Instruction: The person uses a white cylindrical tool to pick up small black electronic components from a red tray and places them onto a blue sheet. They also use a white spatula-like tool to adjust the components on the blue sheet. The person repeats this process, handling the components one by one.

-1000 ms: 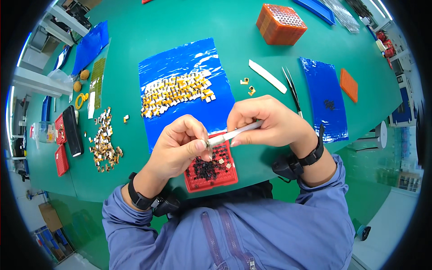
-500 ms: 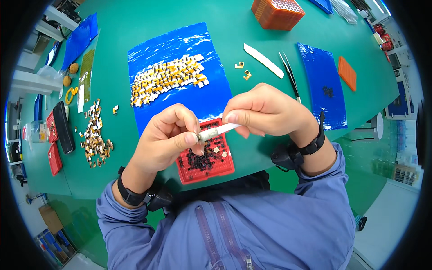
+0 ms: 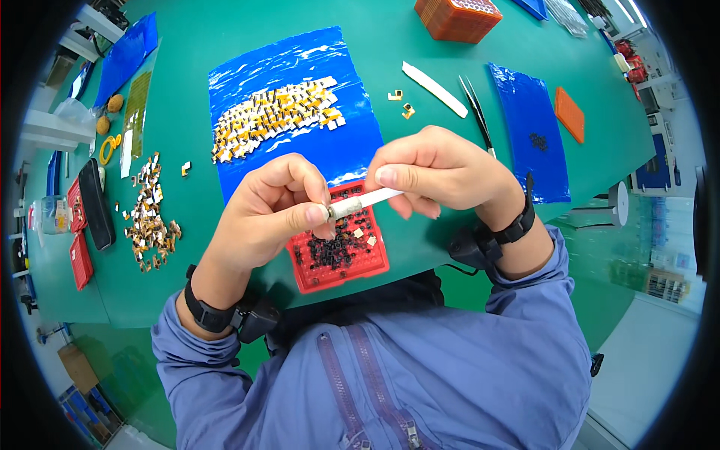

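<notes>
Both of my hands are raised over a red tray [image 3: 341,281] of small black parts, with a few pale square pieces among them. My right hand [image 3: 446,176] grips a slim white stick [image 3: 381,196] between thumb and fingers. The stick's left end is wrapped in whitish, worn material and meets the fingertips of my left hand [image 3: 274,206]. Thumb and forefinger of that hand are pinched round something small and dark at the stick's tip, too hidden to name. Behind the hands lies a blue sheet [image 3: 281,56] carrying rows of small white, yellow and black parts [image 3: 277,112].
Loose parts [image 3: 150,217] lie heaped to the left, near a black case [image 3: 95,202] and yellow scissors [image 3: 109,149]. Rightward are a white flat blade [image 3: 435,88], tweezers [image 3: 478,112], a blue sheet with black bits [image 3: 529,127] and an orange block [image 3: 570,115]. Orange trays [image 3: 457,21] are stacked at the back.
My view has shifted slightly, so the table's things sit a little higher and further left. The hands keep the same hold, with the stick's wrapped end still at my left fingertips.
</notes>
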Demonstrator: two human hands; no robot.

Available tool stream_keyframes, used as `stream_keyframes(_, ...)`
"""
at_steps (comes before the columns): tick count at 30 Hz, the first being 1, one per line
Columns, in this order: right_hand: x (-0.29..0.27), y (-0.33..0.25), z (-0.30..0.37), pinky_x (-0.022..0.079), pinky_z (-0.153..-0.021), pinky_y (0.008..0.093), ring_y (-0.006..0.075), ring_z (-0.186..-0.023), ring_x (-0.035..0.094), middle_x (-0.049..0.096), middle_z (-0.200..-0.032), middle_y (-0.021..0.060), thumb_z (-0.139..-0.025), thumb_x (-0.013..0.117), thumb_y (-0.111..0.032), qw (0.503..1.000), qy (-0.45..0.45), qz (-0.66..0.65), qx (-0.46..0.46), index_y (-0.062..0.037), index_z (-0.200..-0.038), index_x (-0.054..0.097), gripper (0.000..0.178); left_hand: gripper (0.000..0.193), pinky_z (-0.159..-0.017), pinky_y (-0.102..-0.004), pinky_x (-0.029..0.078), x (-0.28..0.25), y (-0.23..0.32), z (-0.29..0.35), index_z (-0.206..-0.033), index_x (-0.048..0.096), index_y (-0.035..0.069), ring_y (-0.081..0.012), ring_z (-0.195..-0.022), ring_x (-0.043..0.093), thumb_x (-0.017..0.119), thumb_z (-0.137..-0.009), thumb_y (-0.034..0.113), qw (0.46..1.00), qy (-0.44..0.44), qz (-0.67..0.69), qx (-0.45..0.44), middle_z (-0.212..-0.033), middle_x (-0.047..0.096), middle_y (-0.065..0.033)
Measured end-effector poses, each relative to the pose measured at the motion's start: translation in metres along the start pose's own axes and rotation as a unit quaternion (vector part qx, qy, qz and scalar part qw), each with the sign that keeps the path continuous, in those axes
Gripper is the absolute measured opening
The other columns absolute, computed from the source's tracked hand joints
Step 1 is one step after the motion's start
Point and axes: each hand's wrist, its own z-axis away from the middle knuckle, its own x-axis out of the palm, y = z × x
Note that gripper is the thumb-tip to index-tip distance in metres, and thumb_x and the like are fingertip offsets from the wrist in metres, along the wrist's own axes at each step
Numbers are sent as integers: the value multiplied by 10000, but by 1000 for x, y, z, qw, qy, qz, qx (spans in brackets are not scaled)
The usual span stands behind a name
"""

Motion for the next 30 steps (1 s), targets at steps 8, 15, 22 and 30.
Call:
stream_keyframes(8,-1,4,-1,348,-390,192,37,-419,446,556,-596,-26,-940,504,-239,1000,-2,2,-2,-36,-834,601,249,94,-675,-228,523,-1,2,1,-879,520,19,-108,-734,620,609,-853,33,1000,4,-7,-10,-808,579,-44)
stream_keyframes(15,0,0,-1,365,-421,204,41,-481,475,558,-626,-20,-877,610,-182,1000,4,6,-18,-44,-860,601,139,90,-673,-231,523,1,1,2,-860,527,17,-115,-737,622,615,-843,20,1000,-2,-8,-8,-823,574,-48)
stream_keyframes(22,-1,-8,1,366,-466,187,30,-544,486,580,-634,-7,-842,646,-106,999,-7,44,14,-6,-853,627,103,74,-666,-226,518,2,0,2,-864,531,14,-117,-739,625,603,-847,5,1000,-3,-24,-6,-812,578,-52)
stream_keyframes(30,-20,6,0,378,-515,189,27,-581,495,584,-646,-17,-800,705,-125,988,-13,150,-31,-4,-828,634,143,75,-636,-221,495,10,2,4,-809,615,-16,-89,-716,614,668,-771,-52,983,-7,-174,-61,-806,644,-46)
